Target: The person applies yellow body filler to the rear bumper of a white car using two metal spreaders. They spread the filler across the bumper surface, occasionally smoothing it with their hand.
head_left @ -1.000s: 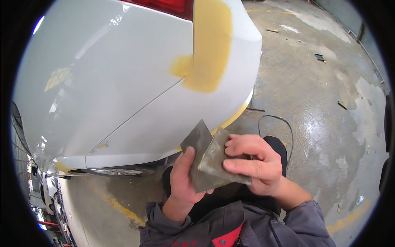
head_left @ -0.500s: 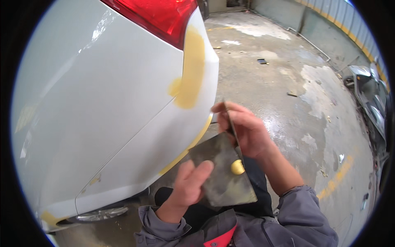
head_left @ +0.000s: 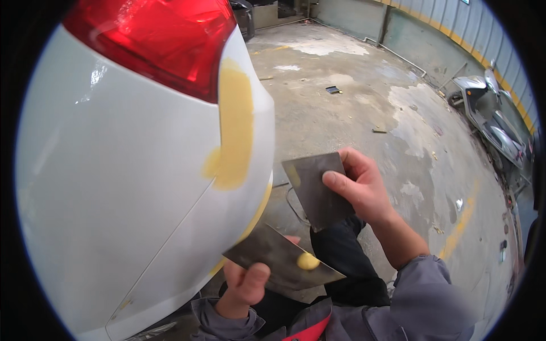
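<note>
My left hand (head_left: 245,283) grips a dark metal sheet (head_left: 267,253) low in front of me, thumb on top. A rounded dab of yellow putty (head_left: 308,261) sits near the sheet's right side. In my right hand (head_left: 368,184) is a flat, dark putty spreader (head_left: 317,190), pinched at its right edge with the thumb on its face. A small yellowish smear shows by the spreader's upper left edge. The two tools are apart. To their left stands a white car body (head_left: 119,176) bearing a smooth yellow putty patch (head_left: 236,125) below and beside the red tail light (head_left: 165,42).
More yellow filler (head_left: 257,210) runs along the car's lower edge, close to my left hand. Wet concrete floor (head_left: 341,125) stretches off to the right with small dark scraps on it. A scooter (head_left: 495,113) stands by the wall at the far right.
My right hand has turned the spreader from edge-on at the sheet to face-on, lifting it away up and right. The left sheet has tilted and dropped. The view has shifted, showing the car further left and lower.
</note>
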The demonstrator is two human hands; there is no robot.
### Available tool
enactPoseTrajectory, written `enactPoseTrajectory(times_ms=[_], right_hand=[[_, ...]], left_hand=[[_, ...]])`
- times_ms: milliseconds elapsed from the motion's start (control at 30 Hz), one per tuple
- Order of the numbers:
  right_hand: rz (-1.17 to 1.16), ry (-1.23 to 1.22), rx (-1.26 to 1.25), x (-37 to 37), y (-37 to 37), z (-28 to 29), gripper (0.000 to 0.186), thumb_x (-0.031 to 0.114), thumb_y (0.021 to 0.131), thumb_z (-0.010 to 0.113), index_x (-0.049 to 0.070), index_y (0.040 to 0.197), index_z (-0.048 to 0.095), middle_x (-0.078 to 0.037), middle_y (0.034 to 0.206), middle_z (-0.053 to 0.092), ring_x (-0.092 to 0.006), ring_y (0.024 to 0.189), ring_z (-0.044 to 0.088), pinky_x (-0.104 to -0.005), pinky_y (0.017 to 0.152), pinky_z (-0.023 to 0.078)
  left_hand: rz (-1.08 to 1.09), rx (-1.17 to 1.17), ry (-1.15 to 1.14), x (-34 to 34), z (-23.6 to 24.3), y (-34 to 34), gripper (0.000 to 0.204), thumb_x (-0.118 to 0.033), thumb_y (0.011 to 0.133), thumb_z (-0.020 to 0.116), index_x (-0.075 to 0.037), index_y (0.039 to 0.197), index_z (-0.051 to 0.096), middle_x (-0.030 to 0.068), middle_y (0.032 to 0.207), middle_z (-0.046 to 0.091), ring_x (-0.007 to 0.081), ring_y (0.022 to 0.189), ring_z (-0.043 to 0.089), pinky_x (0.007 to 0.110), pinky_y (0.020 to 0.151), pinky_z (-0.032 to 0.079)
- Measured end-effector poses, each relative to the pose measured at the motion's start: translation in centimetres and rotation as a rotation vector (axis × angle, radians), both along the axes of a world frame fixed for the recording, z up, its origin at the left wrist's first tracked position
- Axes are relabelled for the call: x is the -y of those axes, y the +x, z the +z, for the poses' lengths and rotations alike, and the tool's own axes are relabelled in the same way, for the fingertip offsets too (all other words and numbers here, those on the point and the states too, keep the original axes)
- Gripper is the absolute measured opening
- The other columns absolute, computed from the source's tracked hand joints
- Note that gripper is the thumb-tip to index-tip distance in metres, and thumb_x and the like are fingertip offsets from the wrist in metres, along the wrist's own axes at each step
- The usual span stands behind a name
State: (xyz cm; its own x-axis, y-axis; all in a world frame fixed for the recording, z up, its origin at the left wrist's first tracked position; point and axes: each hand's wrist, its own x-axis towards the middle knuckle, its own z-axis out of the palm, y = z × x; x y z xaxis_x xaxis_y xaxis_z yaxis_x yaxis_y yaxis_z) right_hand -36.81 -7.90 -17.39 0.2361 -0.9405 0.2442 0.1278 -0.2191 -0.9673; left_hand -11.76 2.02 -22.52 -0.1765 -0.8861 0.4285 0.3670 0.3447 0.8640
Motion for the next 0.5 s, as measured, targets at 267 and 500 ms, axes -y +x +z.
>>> enactPoseTrajectory(times_ms=[267, 500], right_hand=[[0.143, -0.031, 0.291, 13.6, -5.5, -4.8, 0.030, 0.011, 0.091, 0.072, 0.001, 0.116, 0.062, -0.008, 0.105, 0.070, -0.0147, 0.093, 0.067, -0.0309, 0.080, 0.056], [0.490, -0.212, 0.364, 29.2, -5.3, -8.4, 0.048, 0.039, 0.098, 0.070, 0.011, 0.132, 0.050, -0.012, 0.098, 0.065, -0.0220, 0.079, 0.062, -0.0331, 0.070, 0.052]], left_hand=[[-0.062, 0.254, -0.474, 13.8, -1.1, -9.4, 0.024, -0.016, 0.098, 0.067, 0.006, 0.106, 0.065, 0.0176, 0.096, 0.068, 0.0340, 0.095, 0.069, 0.062, 0.123, 0.019], [0.541, 0.144, -0.827, 24.9, -2.7, -17.6, 0.019, -0.010, 0.094, 0.069, 0.003, 0.107, 0.065, 0.0113, 0.090, 0.063, 0.0320, 0.079, 0.061, 0.052, 0.089, 0.041]])
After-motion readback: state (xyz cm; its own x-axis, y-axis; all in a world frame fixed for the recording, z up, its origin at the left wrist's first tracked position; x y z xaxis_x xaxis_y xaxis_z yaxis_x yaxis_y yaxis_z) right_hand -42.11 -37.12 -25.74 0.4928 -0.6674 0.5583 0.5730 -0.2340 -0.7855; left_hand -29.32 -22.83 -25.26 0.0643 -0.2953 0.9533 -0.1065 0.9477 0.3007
